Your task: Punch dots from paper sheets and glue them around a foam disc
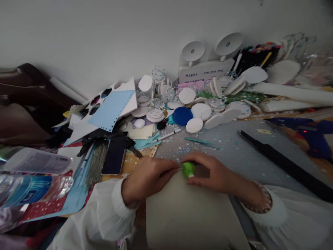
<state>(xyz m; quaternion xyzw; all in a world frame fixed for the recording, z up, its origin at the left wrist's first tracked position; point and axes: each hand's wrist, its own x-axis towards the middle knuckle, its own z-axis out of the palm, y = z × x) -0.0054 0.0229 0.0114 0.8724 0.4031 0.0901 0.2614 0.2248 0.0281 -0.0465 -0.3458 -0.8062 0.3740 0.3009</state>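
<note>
A grey-beige sheet of paper or card point(192, 215) lies in front of me. Over its far edge, my right hand point(210, 172) grips a small, round, bright green object with a white part point(188, 170) between thumb and fingers; its exact kind does not show. Close by on the left, my left hand point(153, 175) is pinched shut at the sheet's far corner, its fingertips almost touching the green object. What the pinch holds is too small to name. Just beyond the hands are pale blue bits point(183, 150), teal tweezers point(201, 142) and a white pen point(166, 136).
A grey cutting mat point(226, 135) carries a long black tool point(283, 163), with a blue glue gun point(312, 133) to its right. White foam discs point(201, 111) and a blue disc point(182, 116) pile up behind. At left are a phone point(113, 158) and plastic bottles point(33, 189).
</note>
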